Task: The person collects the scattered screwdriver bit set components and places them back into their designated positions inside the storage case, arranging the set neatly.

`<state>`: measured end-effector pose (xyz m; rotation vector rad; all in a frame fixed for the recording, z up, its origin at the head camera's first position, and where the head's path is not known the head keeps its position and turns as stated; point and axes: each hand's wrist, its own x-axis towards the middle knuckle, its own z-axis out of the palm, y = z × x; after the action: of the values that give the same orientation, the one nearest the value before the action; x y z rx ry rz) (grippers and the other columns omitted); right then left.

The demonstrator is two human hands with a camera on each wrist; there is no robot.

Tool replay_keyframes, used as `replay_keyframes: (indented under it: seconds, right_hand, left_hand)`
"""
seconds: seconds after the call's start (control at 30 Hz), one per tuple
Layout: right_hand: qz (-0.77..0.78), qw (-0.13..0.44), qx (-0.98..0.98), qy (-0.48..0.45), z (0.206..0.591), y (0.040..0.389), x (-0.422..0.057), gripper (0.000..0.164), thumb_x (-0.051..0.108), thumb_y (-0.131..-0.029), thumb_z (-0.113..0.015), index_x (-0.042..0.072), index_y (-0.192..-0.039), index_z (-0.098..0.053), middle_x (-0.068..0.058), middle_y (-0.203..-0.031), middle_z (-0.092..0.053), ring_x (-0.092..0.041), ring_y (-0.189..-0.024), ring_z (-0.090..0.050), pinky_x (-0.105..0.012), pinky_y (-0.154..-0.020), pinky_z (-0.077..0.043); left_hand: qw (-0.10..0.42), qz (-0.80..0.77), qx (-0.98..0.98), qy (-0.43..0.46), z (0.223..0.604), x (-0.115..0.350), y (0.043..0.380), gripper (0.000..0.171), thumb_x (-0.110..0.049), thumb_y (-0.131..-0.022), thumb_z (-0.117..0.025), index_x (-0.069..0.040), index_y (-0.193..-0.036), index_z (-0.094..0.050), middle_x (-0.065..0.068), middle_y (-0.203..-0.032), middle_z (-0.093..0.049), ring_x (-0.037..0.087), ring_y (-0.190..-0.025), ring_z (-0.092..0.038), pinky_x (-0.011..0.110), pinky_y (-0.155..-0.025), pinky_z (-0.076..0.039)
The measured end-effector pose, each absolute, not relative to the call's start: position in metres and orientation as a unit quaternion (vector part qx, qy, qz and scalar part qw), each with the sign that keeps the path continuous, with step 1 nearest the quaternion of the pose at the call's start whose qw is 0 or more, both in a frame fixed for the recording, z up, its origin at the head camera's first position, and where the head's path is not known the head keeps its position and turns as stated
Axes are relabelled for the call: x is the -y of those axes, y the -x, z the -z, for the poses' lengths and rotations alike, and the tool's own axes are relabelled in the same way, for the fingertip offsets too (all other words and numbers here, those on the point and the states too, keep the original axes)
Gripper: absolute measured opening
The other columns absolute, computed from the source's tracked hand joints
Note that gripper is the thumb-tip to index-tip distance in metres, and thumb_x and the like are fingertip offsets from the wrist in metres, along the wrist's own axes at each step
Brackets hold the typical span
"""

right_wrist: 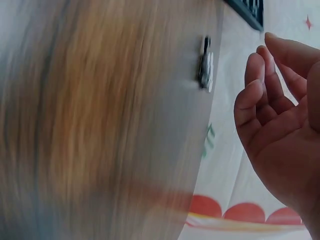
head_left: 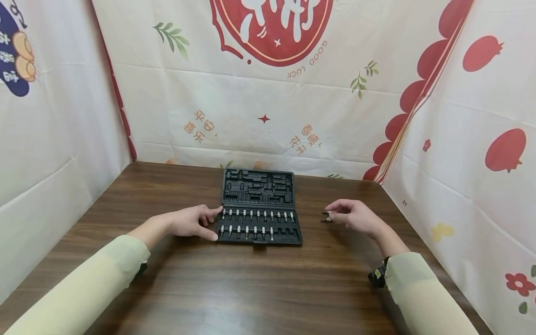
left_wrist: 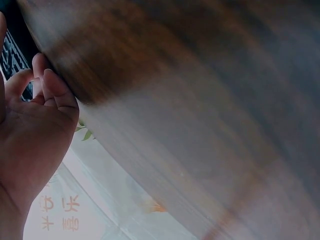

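An unfolded black plastic case lies on the table, with two rows of silver socket bits in its near half. My left hand holds the case's left end, thumb at the front corner and index finger near the hinge; its other fingers curl in. To the right of the case, a few loose socket bits lie on the table. My right hand is right beside them, fingers loosely bent. In the right wrist view, its fingers hold nothing and a gap separates them from the bits.
The case's moulded lid lies back toward the wall. Vacant slots show at the right end of the near row. The brown wooden table ends at printed cloth walls behind and at both sides.
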<state>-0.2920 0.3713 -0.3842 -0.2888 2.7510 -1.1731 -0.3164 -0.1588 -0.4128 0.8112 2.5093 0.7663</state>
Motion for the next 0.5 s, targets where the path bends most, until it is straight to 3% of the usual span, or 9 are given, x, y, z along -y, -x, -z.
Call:
replay_keyframes:
  seconds: [0.5]
  right_hand:
    - [0.372, 0.091, -0.921, 0.074, 0.398, 0.312, -0.403, 0.032, 0.021, -0.107, -0.073, 0.007, -0.136, -0.072, -0.013, -0.114, -0.070, -0.023, -0.095, -0.063, -0.038, -0.075, -0.056]
  left_hand:
    - [0.202, -0.276, -0.896, -0.285, 0.412, 0.158, 0.314, 0.103, -0.049, -0.098, -0.083, -0.012, -0.176, -0.026, 0.011, -0.140, -0.059, 0.025, -0.127, -0.059, 0.053, -0.113, -0.046]
